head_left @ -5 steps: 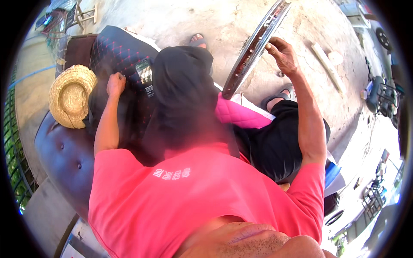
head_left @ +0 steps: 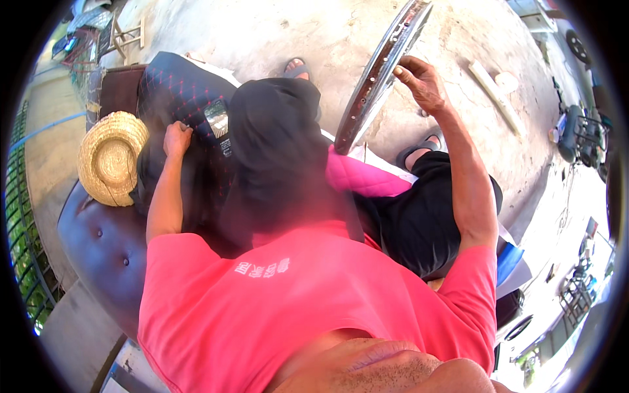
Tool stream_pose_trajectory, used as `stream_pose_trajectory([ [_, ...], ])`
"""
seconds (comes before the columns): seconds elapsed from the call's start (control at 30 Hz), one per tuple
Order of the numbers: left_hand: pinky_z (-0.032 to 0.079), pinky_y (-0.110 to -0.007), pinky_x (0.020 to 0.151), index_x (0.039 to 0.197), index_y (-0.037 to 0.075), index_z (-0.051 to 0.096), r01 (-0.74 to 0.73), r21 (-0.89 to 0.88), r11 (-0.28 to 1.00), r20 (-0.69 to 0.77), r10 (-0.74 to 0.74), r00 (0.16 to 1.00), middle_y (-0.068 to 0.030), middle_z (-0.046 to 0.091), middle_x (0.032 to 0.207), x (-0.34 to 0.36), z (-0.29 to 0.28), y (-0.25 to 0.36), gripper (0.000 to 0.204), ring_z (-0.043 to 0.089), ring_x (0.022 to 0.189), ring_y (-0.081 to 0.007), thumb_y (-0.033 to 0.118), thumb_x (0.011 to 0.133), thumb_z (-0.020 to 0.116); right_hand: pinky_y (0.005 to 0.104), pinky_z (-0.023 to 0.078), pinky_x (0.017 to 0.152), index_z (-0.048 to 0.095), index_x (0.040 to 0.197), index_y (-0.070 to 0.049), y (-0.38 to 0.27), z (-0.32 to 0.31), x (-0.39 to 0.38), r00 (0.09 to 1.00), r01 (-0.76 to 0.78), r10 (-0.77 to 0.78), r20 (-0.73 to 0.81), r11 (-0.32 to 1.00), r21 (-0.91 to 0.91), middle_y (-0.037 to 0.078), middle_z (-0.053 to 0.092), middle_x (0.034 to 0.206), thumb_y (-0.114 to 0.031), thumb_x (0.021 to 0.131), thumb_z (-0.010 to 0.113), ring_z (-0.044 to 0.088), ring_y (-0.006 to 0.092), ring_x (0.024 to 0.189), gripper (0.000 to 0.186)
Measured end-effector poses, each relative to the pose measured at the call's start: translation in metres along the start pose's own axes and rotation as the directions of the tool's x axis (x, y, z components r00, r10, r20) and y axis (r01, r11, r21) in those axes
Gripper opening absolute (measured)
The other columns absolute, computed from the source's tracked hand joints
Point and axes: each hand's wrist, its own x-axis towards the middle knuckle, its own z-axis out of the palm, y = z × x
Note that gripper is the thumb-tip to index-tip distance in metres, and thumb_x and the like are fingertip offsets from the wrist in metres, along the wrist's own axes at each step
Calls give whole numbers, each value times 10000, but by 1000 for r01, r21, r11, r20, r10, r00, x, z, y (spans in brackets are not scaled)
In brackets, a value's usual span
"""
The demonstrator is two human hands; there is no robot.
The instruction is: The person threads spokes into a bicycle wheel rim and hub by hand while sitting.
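My right hand (head_left: 422, 85) pinches a metal wheel rim (head_left: 363, 98) with spoke holes, held upright and tilted, its lower end by a pink quilted pad (head_left: 359, 175). My left hand (head_left: 177, 137) is closed over the dark quilted cushion (head_left: 160, 85) with red stitching; whatever is in its fingers, if anything, is too small to make out. A straw hat (head_left: 113, 157) lies just left of that hand, above a tufted dark leather seat (head_left: 98, 242).
My legs and sandalled feet rest around the seat. A pale board (head_left: 498, 98) lies on the concrete floor (head_left: 472, 33). A wooden stand (head_left: 131, 36) is at the upper left, a metal fence (head_left: 23, 209) at far left, and dark machinery (head_left: 580, 137) at right.
The rim and my right hand have shifted slightly left. My left hand sits a little lower in the picture, along with the hat and seat, as the view shifts slightly.
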Motion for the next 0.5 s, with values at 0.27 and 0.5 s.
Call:
stream_pose_trajectory([
  [0.27,542,-502,905,1028,86,725,-8,53,999,59,5,998,-179,723,1116,5,9,-1,255,678,1082,-396,298,897,672,341,509,910,718,1181,-10,-19,3,1,999,-25,22,-32,993,-113,125,753,1051,-422,988,667,662,192,979,458],
  [0.5,513,-527,975,1084,71,696,60,-11,998,34,-60,998,-203,673,1231,9,-10,6,320,622,1186,-414,261,845,602,292,500,861,688,1185,28,4,-4,0,998,-54,56,-24,996,68,56,712,1037,-304,989,709,618,132,954,386],
])
